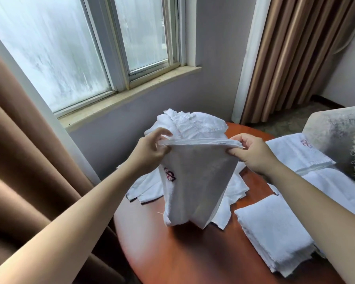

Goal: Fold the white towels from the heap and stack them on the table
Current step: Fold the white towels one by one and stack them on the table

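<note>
Frosted window [70,52], brown curtains [295,56]

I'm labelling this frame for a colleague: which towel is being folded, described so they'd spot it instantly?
Find the reddish-brown table below the window. Above it, the left hand and right hand pinch one white towel by its top edge. Unlike the rest, it hangs in midair.

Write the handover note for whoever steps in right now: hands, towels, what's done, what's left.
Hands: left hand and right hand each pinch a top corner of one towel, doubled over and hanging above the table.
The heap sits behind it, unfolded.
A folded stack lies on the table to the right.
Done: several towels folded.
Left: finish this fold, stack it, work through the heap.
</note>
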`<action>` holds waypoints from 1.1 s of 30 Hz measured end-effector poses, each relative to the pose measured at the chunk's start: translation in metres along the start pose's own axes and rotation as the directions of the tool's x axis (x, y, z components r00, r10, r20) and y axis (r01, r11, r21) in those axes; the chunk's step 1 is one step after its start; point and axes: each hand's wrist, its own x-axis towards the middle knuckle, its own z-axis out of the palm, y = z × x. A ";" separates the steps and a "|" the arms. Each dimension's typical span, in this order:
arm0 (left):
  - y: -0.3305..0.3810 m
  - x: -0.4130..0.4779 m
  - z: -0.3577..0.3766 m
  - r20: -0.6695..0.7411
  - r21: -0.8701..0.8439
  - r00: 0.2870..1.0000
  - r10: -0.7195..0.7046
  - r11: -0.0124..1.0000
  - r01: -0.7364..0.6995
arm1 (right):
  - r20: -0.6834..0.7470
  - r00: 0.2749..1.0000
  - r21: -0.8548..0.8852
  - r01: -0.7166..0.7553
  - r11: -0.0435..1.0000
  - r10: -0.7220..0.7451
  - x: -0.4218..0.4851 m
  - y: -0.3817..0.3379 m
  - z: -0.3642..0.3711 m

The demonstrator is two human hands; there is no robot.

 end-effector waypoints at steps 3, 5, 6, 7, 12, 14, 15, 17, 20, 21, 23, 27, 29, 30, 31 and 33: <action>-0.003 -0.006 0.008 -0.071 -0.172 0.997 -0.004 0.985 -0.008 | -0.070 0.997 0.026 0.018 1.000 -0.016 0.004 0.002 0.007; -0.004 -0.008 0.011 -0.150 -0.375 0.985 -0.090 0.927 0.027 | -0.093 0.996 0.095 0.005 0.995 0.004 0.005 0.001 0.011; -0.004 -0.007 0.011 -0.175 -0.453 0.971 -0.161 0.889 0.066 | -0.091 0.996 0.164 -0.011 0.986 0.026 0.005 0.000 0.012; -0.004 -0.007 0.011 -0.180 -0.510 0.955 -0.235 0.852 0.113 | -0.077 0.996 0.247 -0.031 0.968 0.052 0.004 0.000 0.013; 0.003 -0.005 -0.001 0.047 -0.737 0.939 -0.342 0.622 0.264 | 0.089 0.986 0.521 -0.168 0.837 0.143 0.002 -0.005 0.009; 0.007 -0.005 -0.008 0.191 -0.698 0.923 -0.335 0.615 0.367 | 0.218 0.961 0.539 -0.264 0.800 0.171 0.005 -0.004 0.006; 0.007 -0.005 -0.011 0.257 -0.659 0.904 -0.342 0.622 0.423 | 0.275 0.941 0.522 -0.317 0.792 0.195 0.006 -0.003 0.006; 0.003 -0.002 -0.012 0.323 -0.594 0.865 -0.385 0.629 0.501 | 0.319 0.910 0.480 -0.397 0.782 0.266 0.010 0.001 0.008; -0.012 -0.001 -0.002 0.353 -0.558 0.817 -0.455 0.599 0.575 | 0.316 0.861 0.360 -0.498 0.789 0.399 0.011 0.014 0.013; -0.018 -0.001 0.004 0.368 -0.551 0.801 -0.472 0.583 0.597 | 0.315 0.845 0.308 -0.522 0.795 0.433 0.011 0.019 0.015; -0.032 -0.003 0.018 0.389 -0.524 0.776 -0.497 0.573 0.630 | 0.312 0.827 0.243 -0.545 0.802 0.468 0.012 0.032 0.020; -0.058 -0.007 0.046 0.395 -0.546 0.748 -0.533 0.519 0.658 | 0.242 0.823 0.222 -0.563 0.796 0.514 0.019 0.060 0.038; -0.072 -0.006 0.058 0.342 -0.566 0.761 -0.550 0.526 0.635 | 0.169 0.833 0.248 -0.553 0.795 0.527 0.025 0.077 0.049; -0.080 -0.003 0.065 0.298 -0.554 0.779 -0.552 0.564 0.612 | 0.121 0.842 0.256 -0.538 0.803 0.525 0.029 0.084 0.054; -0.087 0.000 0.073 0.251 -0.536 0.800 -0.545 0.610 0.584 | 0.066 0.855 0.259 -0.513 0.819 0.515 0.034 0.092 0.059; -0.097 0.008 0.089 0.151 -0.538 0.844 -0.515 0.673 0.507 | -0.026 0.879 0.278 -0.452 0.848 0.477 0.045 0.104 0.066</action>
